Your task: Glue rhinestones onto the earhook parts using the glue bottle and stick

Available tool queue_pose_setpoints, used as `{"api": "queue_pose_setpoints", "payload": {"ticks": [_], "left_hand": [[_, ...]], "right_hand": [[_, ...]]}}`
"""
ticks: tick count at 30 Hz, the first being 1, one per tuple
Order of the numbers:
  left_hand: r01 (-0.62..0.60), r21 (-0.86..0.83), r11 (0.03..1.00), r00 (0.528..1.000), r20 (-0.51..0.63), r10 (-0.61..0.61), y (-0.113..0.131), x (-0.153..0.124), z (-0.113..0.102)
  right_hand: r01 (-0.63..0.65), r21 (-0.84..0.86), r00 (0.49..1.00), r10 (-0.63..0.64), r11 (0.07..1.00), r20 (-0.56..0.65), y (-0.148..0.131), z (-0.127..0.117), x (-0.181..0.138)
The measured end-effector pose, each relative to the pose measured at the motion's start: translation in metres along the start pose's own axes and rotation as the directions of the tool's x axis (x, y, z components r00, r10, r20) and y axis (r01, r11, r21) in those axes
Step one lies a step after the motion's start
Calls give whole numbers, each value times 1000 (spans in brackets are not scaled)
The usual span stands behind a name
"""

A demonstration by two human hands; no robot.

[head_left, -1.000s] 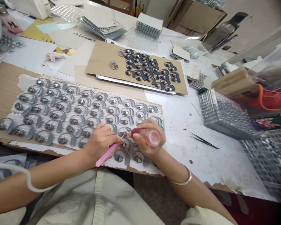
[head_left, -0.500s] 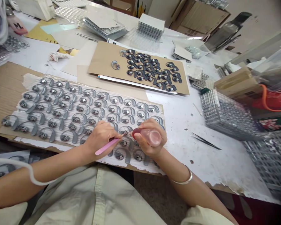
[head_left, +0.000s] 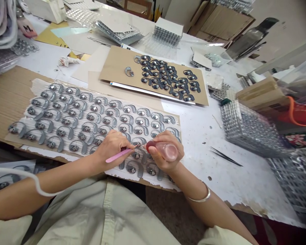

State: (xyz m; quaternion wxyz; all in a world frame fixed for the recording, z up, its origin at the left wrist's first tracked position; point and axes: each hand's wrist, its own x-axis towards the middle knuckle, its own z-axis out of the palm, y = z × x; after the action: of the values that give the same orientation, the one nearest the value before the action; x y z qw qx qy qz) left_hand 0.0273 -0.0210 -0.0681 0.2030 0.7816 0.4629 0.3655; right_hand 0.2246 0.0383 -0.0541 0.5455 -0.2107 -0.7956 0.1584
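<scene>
My left hand (head_left: pixel 114 145) is closed around pink tweezers (head_left: pixel 119 155), whose tips reach one of the grey ear-hook earphone parts (head_left: pixel 138 141) on the board. From the right, my right hand (head_left: pixel 168 149) grips a small translucent glue bottle (head_left: pixel 169 151) with a dark red top. Its nozzle points left at the same part, close to the tweezer tips; whether it touches, I cannot tell. Rows of similar grey ear-hook parts lie on a white ribbed sheet (head_left: pixel 38 86) over cardboard, several hidden under my hands.
Behind lies a brown cardboard sheet (head_left: pixel 114 64) with black ear-hook parts. Black tweezers (head_left: pixel 225 156) rest on the white table at right. Stacked clear plastic trays (head_left: pixel 250 129) stand farther right, and a bottle marked M (head_left: pixel 27 28) is at the far left.
The whole view has shifted slightly, so things appear a little farther right. Both hands keep nearly the same pose at the same part, with the tweezers and bottle still held.
</scene>
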Motion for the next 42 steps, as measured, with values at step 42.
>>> {"api": "queue_pose_setpoints", "payload": {"ticks": [42], "left_hand": [[144,-129,981,986,100,-132,-3,10,-7]], "right_hand": [[-58,57,998,59,997,-17,1,0,-3]]}}
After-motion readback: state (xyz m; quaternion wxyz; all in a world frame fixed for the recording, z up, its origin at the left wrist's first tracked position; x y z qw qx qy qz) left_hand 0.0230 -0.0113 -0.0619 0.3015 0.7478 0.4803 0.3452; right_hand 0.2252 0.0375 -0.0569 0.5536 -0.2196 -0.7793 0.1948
